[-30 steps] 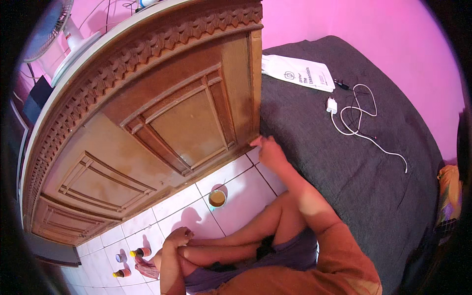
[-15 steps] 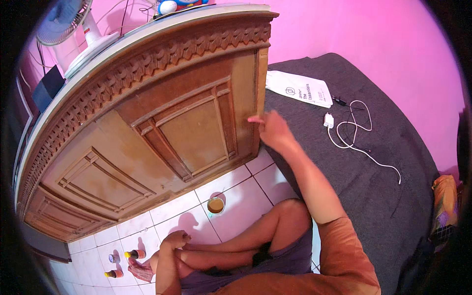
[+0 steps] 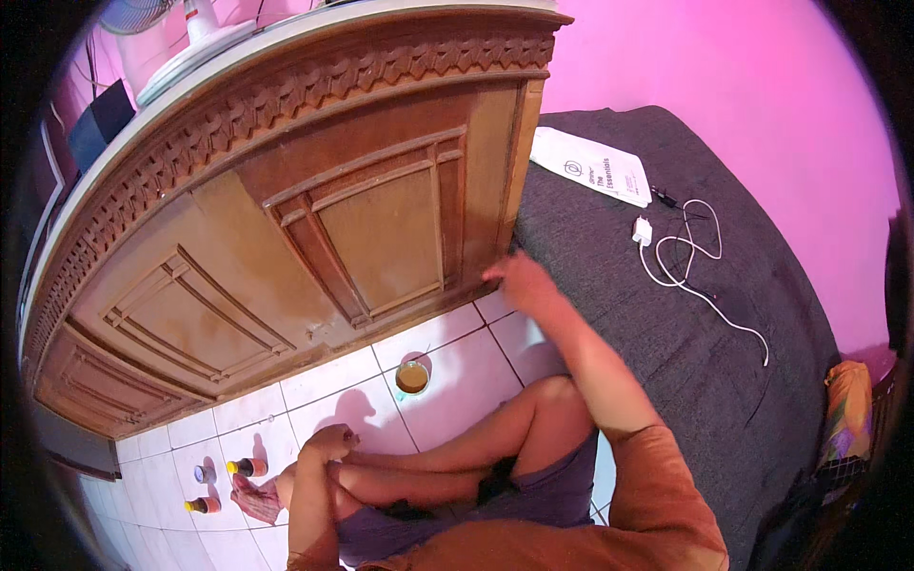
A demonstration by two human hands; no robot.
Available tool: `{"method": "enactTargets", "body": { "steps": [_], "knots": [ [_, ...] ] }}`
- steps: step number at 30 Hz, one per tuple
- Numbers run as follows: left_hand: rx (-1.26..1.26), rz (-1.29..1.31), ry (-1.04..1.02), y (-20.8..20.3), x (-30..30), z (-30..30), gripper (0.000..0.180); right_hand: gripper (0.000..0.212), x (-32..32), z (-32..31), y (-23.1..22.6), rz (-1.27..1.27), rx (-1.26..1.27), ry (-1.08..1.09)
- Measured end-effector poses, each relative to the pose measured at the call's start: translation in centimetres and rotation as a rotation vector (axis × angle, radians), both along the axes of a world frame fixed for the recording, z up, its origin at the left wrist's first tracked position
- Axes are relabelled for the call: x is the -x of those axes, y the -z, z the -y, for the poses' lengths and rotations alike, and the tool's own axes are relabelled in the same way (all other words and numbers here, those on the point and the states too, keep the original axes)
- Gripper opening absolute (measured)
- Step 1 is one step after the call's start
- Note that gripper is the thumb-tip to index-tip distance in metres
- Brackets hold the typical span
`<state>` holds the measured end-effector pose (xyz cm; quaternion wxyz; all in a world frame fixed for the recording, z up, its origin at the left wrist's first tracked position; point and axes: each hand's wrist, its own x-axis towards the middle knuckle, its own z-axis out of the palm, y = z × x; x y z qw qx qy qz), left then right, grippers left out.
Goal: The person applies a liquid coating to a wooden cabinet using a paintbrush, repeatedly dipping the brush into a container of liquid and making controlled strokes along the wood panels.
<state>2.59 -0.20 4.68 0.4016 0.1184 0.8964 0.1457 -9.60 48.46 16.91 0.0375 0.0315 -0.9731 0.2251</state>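
I sit cross-legged on a white tiled floor (image 3: 457,400) in front of a carved wooden cabinet (image 3: 286,238). My right hand (image 3: 519,281) reaches out to the cabinet's lower right corner, next to the dark bed cover (image 3: 685,362); it is blurred, its fingers are apart and it holds nothing. My left hand (image 3: 328,443) rests on my knee, fingers loosely curved, also holding nothing. A small cup of brownish liquid (image 3: 412,377) stands on the tiles between the cabinet and my legs.
Two small bottles with yellow caps (image 3: 248,466) (image 3: 202,504) and a small round lid (image 3: 200,473) lie by my foot at the lower left. On the bed are a white printed bag (image 3: 590,167) and a white charger with cable (image 3: 666,243). A fan base (image 3: 205,43) stands on the cabinet.
My right hand rose along the cabinet's right edge, then came back down to its lower corner. My left hand stayed on my knee. The view has shifted slightly.
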Motion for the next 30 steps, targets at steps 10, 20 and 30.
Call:
{"method": "enactTargets", "body": {
  "steps": [10,20,30],
  "knots": [
    [0.005,0.023,-0.106,0.2,-0.4,0.9,0.047,0.027,3.0,2.4,11.7,0.123,0.116,0.103],
    [0.031,0.022,-0.086,0.5,-0.4,1.3,0.052,0.03,1.0,2.8,-10.2,-0.182,0.237,0.01],
    [0.027,-0.045,-0.034,0.7,-0.3,0.6,0.052,0.024,-2.2,2.2,-27.1,-0.533,0.074,-0.012]
  ]
}}
